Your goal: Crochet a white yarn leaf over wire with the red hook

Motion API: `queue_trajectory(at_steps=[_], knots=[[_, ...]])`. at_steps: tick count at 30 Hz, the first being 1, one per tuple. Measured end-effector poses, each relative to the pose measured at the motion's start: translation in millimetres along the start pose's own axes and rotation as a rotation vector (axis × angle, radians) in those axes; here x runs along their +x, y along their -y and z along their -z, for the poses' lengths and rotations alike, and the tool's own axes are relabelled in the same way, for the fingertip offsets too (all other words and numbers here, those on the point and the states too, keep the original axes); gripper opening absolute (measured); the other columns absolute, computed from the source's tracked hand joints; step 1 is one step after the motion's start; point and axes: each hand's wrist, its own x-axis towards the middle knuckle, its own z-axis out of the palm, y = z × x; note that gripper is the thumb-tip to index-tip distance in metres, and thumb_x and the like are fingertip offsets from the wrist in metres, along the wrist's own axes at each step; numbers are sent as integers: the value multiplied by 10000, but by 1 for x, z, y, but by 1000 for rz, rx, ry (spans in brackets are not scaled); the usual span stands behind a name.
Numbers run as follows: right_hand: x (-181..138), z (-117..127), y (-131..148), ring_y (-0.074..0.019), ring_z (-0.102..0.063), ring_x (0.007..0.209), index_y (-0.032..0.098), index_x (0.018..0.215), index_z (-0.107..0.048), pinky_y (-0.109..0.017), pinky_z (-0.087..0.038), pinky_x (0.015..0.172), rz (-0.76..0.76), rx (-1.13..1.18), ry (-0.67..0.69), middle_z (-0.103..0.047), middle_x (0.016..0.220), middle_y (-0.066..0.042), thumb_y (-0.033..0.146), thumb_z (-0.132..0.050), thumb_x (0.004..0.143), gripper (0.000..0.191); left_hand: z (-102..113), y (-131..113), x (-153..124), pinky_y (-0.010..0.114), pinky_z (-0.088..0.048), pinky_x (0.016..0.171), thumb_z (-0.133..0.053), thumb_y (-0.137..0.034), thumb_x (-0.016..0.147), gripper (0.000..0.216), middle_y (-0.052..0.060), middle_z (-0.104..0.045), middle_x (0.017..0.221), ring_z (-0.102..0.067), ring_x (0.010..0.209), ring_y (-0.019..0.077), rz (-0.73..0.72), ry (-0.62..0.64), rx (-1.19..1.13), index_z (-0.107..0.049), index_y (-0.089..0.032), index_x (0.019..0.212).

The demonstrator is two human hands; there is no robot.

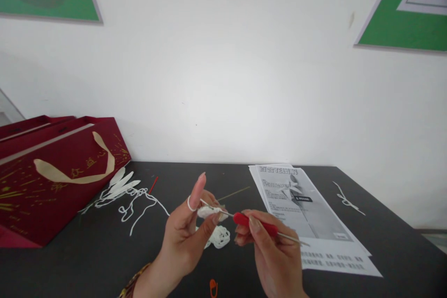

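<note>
My left hand (190, 228) pinches a small white crocheted piece (206, 212) between thumb and fingers. Its index finger points up with white yarn looped round it. In my right hand (272, 247) is a crochet hook (256, 223) with a red grip and metal shaft. The hook's tip reaches to the upper edge of the crocheted piece; whether it sits inside a stitch I cannot make out. Below and behind my left hand lies a small bundle of white yarn (220, 237) on the dark table. A thin greenish stick or wire (234, 193) shows behind the piece.
Dark red gift bags (80, 158) stand at the left. Beside them lie white crocheted petals (120, 184) with loose yarn tails and a red needle-like stick (153, 185). Printed sheets (335, 251) lie at the right, near a yarn scrap (347, 201). An orange stitch marker (213, 287) lies in front.
</note>
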Motion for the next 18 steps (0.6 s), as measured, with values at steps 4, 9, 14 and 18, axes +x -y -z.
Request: queue_trajectory(at_steps=[4,9,14,18], knots=[[9,3,7,-86,-587,422,142,758,-718,-156,-498,421,-161,100,43,-669,540,-20,278,-750,715,145,3,-3,4,269,-451,691,-601,-78,809,633,-27,-549,689,-525,748,144,-18,124,5,-460,-443,1307],[12,7,9,-88,-616,464,150,796,-719,-156,-521,465,-159,70,106,-688,585,-23,269,-716,760,125,4,1,5,268,-452,715,-624,-86,796,621,-22,-568,710,-536,759,139,31,111,-38,-481,-423,1299],[3,11,0,-138,-681,613,197,909,-721,-221,-573,572,90,-91,115,-730,748,-45,217,-637,830,117,-4,5,-1,220,-462,675,-672,-92,762,614,-28,-606,742,-563,745,117,185,-53,-131,-526,-421,1259],[-3,11,-4,-154,-688,666,256,1031,-677,-255,-579,601,355,-352,161,-725,835,-41,114,-549,859,257,-11,7,-7,237,-473,725,-675,-117,770,618,-44,-634,783,-601,752,110,293,-185,-180,-505,-432,1274]])
